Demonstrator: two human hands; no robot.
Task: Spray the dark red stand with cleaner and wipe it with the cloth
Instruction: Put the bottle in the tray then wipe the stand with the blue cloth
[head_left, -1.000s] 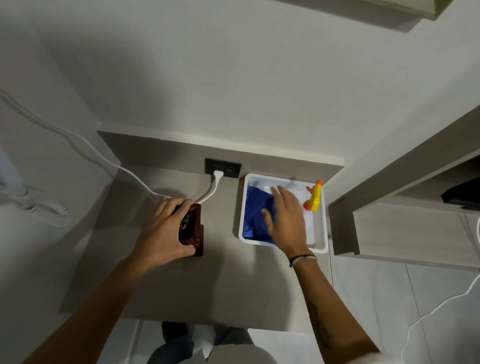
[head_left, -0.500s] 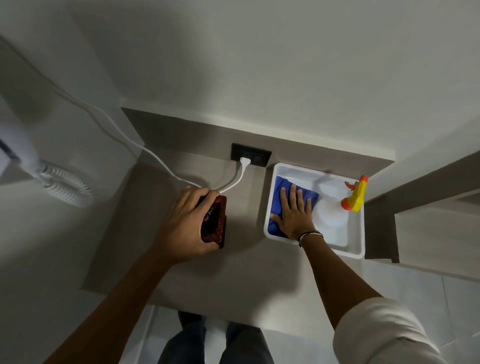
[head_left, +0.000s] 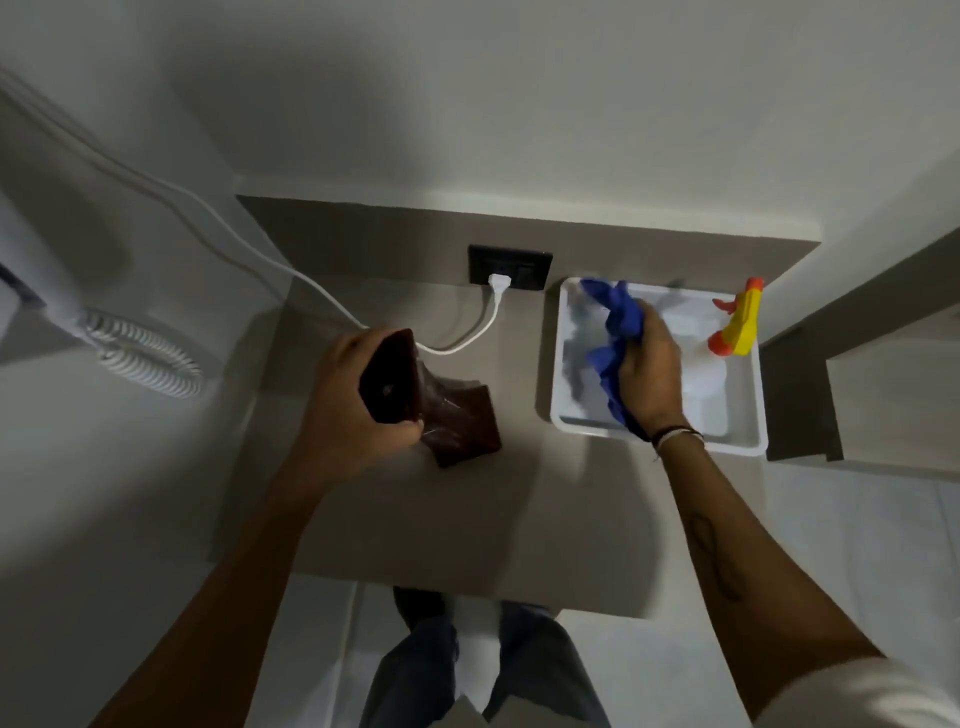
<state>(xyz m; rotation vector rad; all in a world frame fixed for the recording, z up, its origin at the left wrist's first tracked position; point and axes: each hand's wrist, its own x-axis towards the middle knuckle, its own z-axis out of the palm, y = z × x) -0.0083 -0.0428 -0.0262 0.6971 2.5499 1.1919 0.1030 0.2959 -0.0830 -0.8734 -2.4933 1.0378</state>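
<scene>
The dark red stand (head_left: 452, 415) rests on the grey counter, left of centre, its flat top tilted toward me. My left hand (head_left: 345, 400) grips that top plate around its edges. Inside the white tray (head_left: 563, 364) to the right, my right hand (head_left: 649, 364) is closed on the bunched blue cloth (head_left: 615, 332), which hangs lifted above the tray floor. The spray bottle (head_left: 737, 325), with a yellow and orange trigger head, stands in the tray's far right corner, apart from my hand.
A black wall socket (head_left: 511, 266) with a white plug and cable (head_left: 488, 327) sits behind the stand. A white coiled-cord appliance (head_left: 140, 356) hangs on the left wall. A shelf unit (head_left: 872, 364) borders the tray on the right. My legs show below the counter's front edge.
My right hand has closed on the blue cloth and lifted it off the tray floor. My left hand has tipped the stand so that its top plate faces me.
</scene>
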